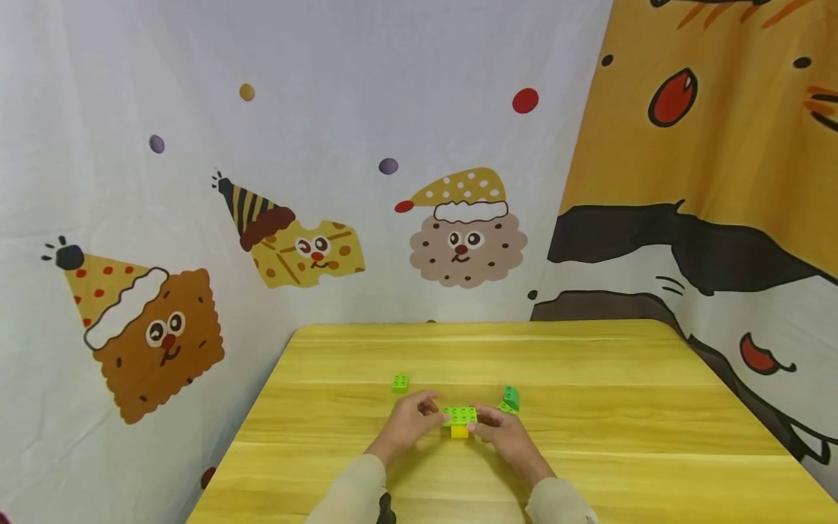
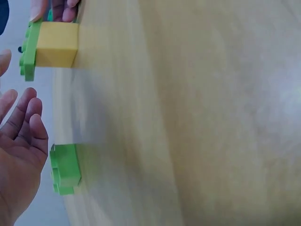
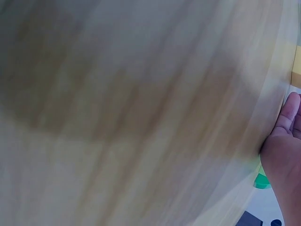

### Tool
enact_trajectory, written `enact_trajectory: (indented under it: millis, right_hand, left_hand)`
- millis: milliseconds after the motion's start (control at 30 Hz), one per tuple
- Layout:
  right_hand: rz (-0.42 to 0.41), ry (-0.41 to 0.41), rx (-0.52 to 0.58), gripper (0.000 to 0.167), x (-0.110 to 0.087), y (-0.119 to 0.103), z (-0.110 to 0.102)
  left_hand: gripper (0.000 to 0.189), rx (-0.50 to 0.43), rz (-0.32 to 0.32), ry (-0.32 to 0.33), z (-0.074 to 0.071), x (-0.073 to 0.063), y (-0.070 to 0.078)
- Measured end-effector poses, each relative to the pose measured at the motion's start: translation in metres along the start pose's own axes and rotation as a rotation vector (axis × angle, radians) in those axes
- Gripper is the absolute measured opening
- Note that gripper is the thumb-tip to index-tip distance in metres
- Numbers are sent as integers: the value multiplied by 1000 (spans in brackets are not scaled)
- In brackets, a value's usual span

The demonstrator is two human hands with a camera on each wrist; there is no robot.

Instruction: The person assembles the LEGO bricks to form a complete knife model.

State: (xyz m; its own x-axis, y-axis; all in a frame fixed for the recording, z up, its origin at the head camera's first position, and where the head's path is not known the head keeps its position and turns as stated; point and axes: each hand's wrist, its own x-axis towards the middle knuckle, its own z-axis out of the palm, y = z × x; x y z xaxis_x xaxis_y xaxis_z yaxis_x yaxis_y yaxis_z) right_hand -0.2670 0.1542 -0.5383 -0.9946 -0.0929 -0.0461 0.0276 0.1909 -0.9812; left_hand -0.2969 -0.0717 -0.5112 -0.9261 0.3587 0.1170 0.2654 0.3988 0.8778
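In the head view a light green studded toy building brick (image 1: pixel 460 413) sits on top of a yellow brick (image 1: pixel 460 432) at mid-table. My right hand (image 1: pixel 509 439) holds the green brick's right end, its thumb on the near corner; the left wrist view shows this thumb on the green brick (image 2: pixel 30 52) and fingers beside the yellow brick (image 2: pixel 57 44). On the other side, my left hand (image 1: pixel 411 421) has loosely bent fingers. A gap separates it from the bricks in the left wrist view. The right wrist view catches only part of my right hand (image 3: pixel 282 146).
A small light green brick (image 1: pixel 400 383) lies beyond my left hand. Behind my right hand stands a dark green curved brick (image 1: pixel 512 397) with light green under it. The wooden table (image 1: pixel 327 407) ends at a printed cloth (image 1: pixel 366 94).
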Motion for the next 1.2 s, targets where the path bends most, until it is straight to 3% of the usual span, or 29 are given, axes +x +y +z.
enact_trajectory:
  millis: [367,667,833,1200]
  right_hand:
    - [5,6,3,53,1,1,1]
    - [1,5,12,53,1,2,1]
    - [3,14,9,50,0,1,2]
    - [0,9,9,52,-1,0,2]
  left_hand:
    - [46,-71,-24,92,-22,4,0]
    - [46,-98,-52,175,-41,5,-11]
    - [49,-100,-99,218,-47,3,-22]
    - [52,-74,-156,215,-56,-8,-43]
